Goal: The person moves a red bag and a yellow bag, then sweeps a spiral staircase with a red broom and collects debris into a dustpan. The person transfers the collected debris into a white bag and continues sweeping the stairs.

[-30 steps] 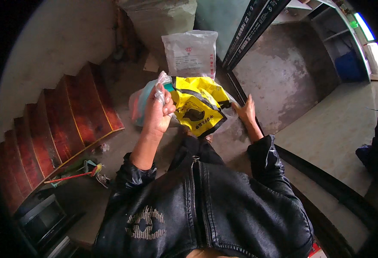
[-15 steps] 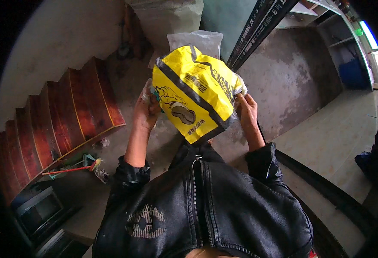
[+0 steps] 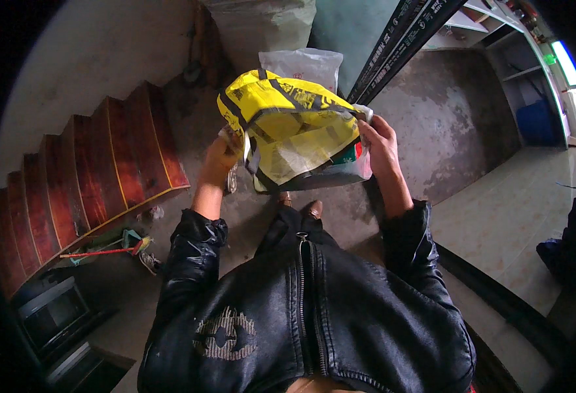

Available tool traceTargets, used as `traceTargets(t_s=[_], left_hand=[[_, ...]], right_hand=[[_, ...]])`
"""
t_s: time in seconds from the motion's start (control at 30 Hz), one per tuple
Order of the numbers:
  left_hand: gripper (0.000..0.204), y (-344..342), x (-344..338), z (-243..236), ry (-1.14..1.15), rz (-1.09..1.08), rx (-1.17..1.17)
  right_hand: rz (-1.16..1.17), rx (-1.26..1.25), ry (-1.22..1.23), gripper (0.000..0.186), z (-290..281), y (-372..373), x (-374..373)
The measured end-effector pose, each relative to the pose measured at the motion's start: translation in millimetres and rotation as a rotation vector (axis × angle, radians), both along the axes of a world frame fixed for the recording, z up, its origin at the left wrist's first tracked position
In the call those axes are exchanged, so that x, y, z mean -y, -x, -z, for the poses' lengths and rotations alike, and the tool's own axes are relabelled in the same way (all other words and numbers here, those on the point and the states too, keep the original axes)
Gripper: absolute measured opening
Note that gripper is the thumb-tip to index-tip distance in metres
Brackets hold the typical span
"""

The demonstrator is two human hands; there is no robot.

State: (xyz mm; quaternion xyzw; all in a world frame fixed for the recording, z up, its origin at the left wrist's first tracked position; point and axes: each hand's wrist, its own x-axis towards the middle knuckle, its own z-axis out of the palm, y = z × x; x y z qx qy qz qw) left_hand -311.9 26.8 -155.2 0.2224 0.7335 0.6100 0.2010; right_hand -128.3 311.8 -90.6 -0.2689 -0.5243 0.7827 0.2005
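Right fingers (image 3: pixel 385 129) pinch yellow bag (image 3: pixel 307 141); left fingers (image 3: pixel 224 148) curled at its left edge, tips hidden, hold unclear.

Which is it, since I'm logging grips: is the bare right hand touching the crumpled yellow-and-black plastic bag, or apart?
Touching: the head view shows the right hand pinching the bag at its upper right edge.

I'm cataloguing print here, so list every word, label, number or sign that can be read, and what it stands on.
I won't copy wording out, but marks stand on these:
Yellow bag: black print, distorted by folds.
White bag behind it: reddish mark, too small to read.
Black strips, upper right: white lettering, mostly too small.
Black jacket: pale emblem, no readable word.
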Motion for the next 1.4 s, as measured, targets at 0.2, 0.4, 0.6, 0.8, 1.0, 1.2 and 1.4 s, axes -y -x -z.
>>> traceTargets(t_s=[0.2,0.4,0.6,0.8,1.0,1.2,1.4], left_hand=[[0.025,6,-12,11,-0.077,0.002,-0.169],[0.028,4,-17,-3,-0.299,0.007,0.278],[0.026,25,-9,18,-0.301,0.006,0.325],[0.023,52,-7,65,-0.312,-0.13,0.581],[0.034,64,0,43,-0.622,-0.454,0.994],[0.051,15,-49,-35,-0.334,0.168,0.323],[0.122,-64,-72,-8,-0.012,0.461,-0.271]], right_hand=[[-0.076,0.016,-0.042,0.028,3,6,-10],[-0.048,0.058,-0.04,0.025,-6,-1,-10],[0.004,0.074,-0.075,0.022,-6,-3,-13],[0.026,0.051,-0.05,0.018,-19,3,-1],[0.097,0.106,-0.127,0.014,-16,-3,14],[0.321,0.081,-0.03,0.012,-20,-23,61],[0.451,0.039,0.002,0.022,-7,-62,114]])
